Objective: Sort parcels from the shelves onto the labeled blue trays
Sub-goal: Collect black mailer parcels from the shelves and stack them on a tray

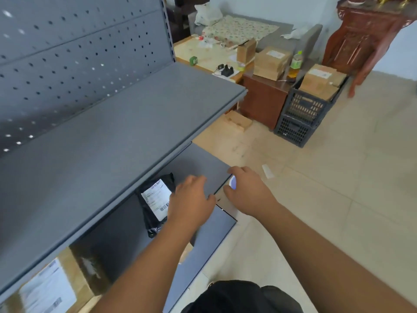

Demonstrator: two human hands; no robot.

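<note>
Our left hand (191, 199), flat and empty, reaches over a black parcel (155, 199) on the lower shelf (198, 163); our right hand (248, 190) pinches a small pale object (232, 182). A cardboard box (67, 279) waits too; sorting looks unfinished.

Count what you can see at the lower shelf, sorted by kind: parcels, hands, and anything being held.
Black bag: 1
Cardboard box: 1
Hands: 2 (left hand, right hand)
White object held in the right hand: 1
Total: 5
</note>
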